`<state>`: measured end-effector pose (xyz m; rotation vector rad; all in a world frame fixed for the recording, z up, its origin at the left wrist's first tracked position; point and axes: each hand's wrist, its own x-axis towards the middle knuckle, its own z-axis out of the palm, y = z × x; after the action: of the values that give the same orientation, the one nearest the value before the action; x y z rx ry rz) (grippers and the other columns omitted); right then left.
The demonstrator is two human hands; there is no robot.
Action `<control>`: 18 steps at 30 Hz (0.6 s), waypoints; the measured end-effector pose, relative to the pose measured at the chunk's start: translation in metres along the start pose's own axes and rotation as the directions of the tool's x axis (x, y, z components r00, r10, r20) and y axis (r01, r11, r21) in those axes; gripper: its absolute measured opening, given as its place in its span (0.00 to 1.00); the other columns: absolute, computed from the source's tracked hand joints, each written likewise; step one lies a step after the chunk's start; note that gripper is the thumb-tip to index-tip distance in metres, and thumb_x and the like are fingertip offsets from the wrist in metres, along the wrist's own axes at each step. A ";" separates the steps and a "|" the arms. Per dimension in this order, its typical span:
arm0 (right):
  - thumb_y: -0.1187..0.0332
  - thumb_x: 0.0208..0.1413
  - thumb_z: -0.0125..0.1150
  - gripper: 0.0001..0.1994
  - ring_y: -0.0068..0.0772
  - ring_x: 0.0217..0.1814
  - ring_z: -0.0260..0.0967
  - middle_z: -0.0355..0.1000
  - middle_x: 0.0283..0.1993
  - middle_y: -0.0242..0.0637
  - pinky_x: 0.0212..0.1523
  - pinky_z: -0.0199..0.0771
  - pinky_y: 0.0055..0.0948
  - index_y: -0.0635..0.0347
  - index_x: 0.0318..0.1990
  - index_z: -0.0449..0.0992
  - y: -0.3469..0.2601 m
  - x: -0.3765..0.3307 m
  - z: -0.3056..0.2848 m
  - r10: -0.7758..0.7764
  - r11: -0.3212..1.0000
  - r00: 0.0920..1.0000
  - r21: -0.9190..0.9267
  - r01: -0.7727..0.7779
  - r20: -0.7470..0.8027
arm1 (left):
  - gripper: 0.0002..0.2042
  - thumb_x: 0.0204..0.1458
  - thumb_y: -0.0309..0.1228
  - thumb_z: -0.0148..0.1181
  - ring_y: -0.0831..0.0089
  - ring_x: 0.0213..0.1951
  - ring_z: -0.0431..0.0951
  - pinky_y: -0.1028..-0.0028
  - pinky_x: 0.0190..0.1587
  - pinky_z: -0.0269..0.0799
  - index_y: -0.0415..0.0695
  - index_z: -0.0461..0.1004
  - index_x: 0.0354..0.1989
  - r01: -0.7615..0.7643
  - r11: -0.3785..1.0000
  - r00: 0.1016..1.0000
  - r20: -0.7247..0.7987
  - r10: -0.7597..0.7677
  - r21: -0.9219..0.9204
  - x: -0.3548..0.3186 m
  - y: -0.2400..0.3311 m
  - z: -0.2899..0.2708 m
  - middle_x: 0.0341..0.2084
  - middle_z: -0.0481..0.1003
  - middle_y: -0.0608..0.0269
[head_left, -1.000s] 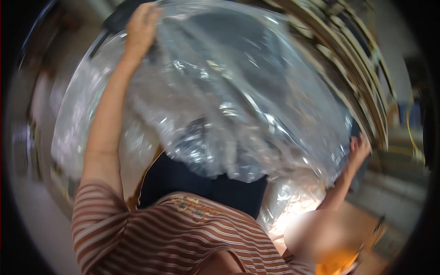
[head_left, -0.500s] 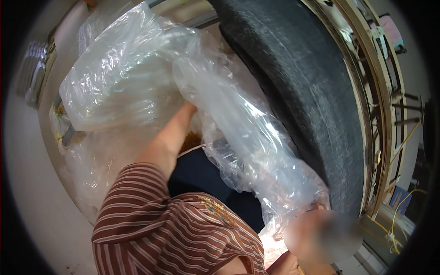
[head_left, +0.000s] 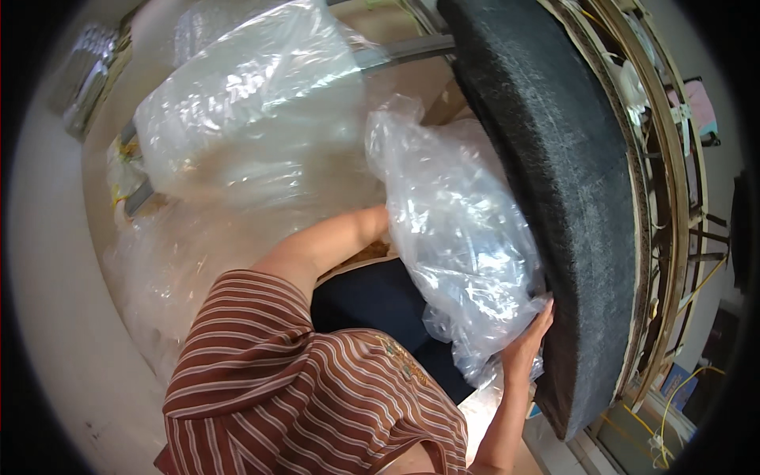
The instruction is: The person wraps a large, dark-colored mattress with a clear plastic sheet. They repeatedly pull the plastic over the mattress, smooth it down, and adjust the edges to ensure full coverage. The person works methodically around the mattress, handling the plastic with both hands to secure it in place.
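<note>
A crumpled clear plastic sheet (head_left: 467,229) is bunched up in front of me, between my two arms. My right hand (head_left: 532,336) grips its near right edge, with the fingers curled along the plastic beside a dark padded panel (head_left: 570,206). From the left my forearm (head_left: 340,237) reaches to the sheet's left side. My left hand is behind the plastic there, so its fingers are hidden. Farther off on the left, a larger piece of clear plastic (head_left: 253,103) hangs over a grey bar (head_left: 408,51).
The dark panel rises along the right, with a wooden frame (head_left: 661,198) beyond it. Yellow cords (head_left: 673,396) hang at the lower right. More loose plastic (head_left: 174,269) lies on the left beside a pale wall (head_left: 55,277).
The long stretch of plastic has been gathered into a shorter bundle and parted from the sheet at the far left. My right hand has come up along the dark panel.
</note>
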<state>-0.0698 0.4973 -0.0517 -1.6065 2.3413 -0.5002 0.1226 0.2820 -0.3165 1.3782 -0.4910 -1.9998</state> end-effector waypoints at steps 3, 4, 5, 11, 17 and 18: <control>0.72 0.51 0.59 0.35 0.53 0.67 0.51 0.49 0.67 0.54 0.65 0.52 0.42 0.65 0.66 0.50 -0.027 0.027 0.021 -0.138 0.985 0.988 0.096 0.144 -0.072 | 0.16 0.54 0.42 0.49 0.61 0.34 0.72 0.66 0.39 0.68 0.40 0.73 0.32 -0.018 1.000 0.990 0.142 0.015 0.019 -0.055 0.006 0.003 0.30 0.73 0.54; 0.72 0.51 0.59 0.35 0.52 0.67 0.51 0.49 0.67 0.54 0.64 0.52 0.42 0.65 0.65 0.51 -0.036 0.031 0.020 -0.177 0.977 0.981 0.110 0.184 -0.077 | 0.16 0.54 0.42 0.49 0.61 0.34 0.72 0.66 0.39 0.68 0.40 0.73 0.32 -0.029 0.999 0.979 0.203 0.022 0.030 -0.075 0.008 0.008 0.30 0.73 0.54; 0.72 0.51 0.60 0.34 0.52 0.66 0.52 0.50 0.67 0.54 0.64 0.53 0.41 0.65 0.65 0.51 -0.043 0.035 0.021 -0.204 0.970 0.975 0.119 0.213 -0.084 | 0.16 0.54 0.42 0.49 0.61 0.34 0.72 0.65 0.39 0.68 0.40 0.73 0.32 -0.046 0.998 0.963 0.268 0.033 0.044 -0.097 0.011 0.015 0.30 0.73 0.54; 0.73 0.50 0.60 0.32 0.51 0.64 0.55 0.53 0.65 0.51 0.61 0.57 0.40 0.63 0.63 0.55 -0.079 0.055 0.008 -0.342 0.934 0.939 0.105 0.342 -0.023 | 0.15 0.54 0.40 0.50 0.59 0.35 0.73 0.64 0.39 0.68 0.40 0.73 0.31 -0.216 0.971 0.826 0.549 0.127 0.101 -0.184 0.049 0.058 0.30 0.74 0.53; 0.73 0.49 0.61 0.30 0.49 0.62 0.58 0.57 0.63 0.49 0.58 0.60 0.39 0.61 0.61 0.59 -0.102 0.064 -0.030 -0.403 0.915 0.907 0.071 0.397 0.120 | 0.14 0.53 0.39 0.50 0.57 0.35 0.73 0.63 0.38 0.69 0.39 0.73 0.31 -0.462 0.869 0.707 0.666 0.239 0.178 -0.218 0.100 0.074 0.31 0.74 0.52; 0.74 0.49 0.61 0.29 0.49 0.62 0.58 0.58 0.62 0.49 0.57 0.61 0.38 0.60 0.61 0.60 -0.110 0.066 -0.038 -0.418 0.908 0.896 0.065 0.413 0.148 | 0.14 0.53 0.39 0.50 0.57 0.35 0.73 0.63 0.38 0.69 0.39 0.73 0.31 -0.516 0.833 0.687 0.676 0.264 0.199 -0.222 0.113 0.073 0.31 0.74 0.52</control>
<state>-0.0154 0.4041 0.0278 -2.0595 1.8645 -0.4681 0.1412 0.3509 -0.0666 0.6429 -1.4241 -2.0022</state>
